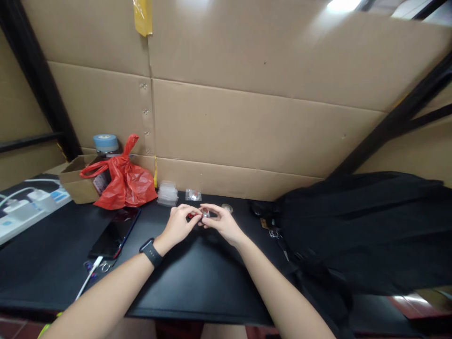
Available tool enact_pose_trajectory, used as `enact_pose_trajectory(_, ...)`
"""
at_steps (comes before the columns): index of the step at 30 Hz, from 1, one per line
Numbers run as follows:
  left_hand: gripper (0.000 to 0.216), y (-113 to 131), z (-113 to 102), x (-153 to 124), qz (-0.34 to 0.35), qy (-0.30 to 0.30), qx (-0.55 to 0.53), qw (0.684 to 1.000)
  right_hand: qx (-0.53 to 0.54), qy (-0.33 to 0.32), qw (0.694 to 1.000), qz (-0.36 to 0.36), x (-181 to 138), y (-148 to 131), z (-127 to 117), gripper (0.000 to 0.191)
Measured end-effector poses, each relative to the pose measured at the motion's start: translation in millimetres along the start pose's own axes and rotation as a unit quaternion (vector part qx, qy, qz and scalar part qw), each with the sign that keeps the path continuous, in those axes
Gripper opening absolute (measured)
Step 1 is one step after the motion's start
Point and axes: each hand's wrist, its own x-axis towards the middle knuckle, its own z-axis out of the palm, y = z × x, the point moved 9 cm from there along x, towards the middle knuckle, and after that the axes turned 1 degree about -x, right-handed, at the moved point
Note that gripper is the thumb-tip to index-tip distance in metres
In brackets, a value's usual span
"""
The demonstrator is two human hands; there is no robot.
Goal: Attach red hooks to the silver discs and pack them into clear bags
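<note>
Cardboard wall point(226, 122) behind and to both sides, creased into panels, probably put up as a simple screen. Below, black table point(197, 292), broad enough to bear everything. Heaped along the right, black bag point(360, 235), likely set aside to leave elbow room. At back left, red plastic bag point(123, 181), handles knotted, presumably to keep contents in. At the left edge, white power strip point(21, 216), seemingly placed within cable reach. Between strip and red plastic bag, open carton point(79, 186); near its far side, blue-lidded jar point(106, 142). Lying flat, phone point(115, 233), white cable point(85, 280) at its near end, so apparently charging; cannot tell where the other end runs.

At centre, left hand point(178, 223) and right hand point(226, 223) close together, fingertips nearly meeting. Just beyond, stack of clear sleeves point(167, 193), likely piled for easy reach. On left wrist, smartwatch point(151, 252). Right of the sleeves, clear packet point(193, 195), lying flat. Just past right hand, round disc point(227, 207). Smallest, at the very middle: shiny round piece point(205, 213), pinched from both sides by both hands, apparently lifted off the table, probably for steadiness and a good view. Beside left fingertips, bit of red point(191, 215), too blurred to identify.
</note>
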Motion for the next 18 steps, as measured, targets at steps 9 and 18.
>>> enact_pose_trajectory(9,0.019,-28,-35,5,-0.041,0.037,0.241,0.969,-0.057,0.052,0.997,-0.03,4,-5,-23,0.052)
enact_pose_trajectory(18,0.034,-82,-42,7,-0.082,-0.008,0.316,0.945,-0.081,0.07,0.994,-0.027,6,-4,-35,0.053)
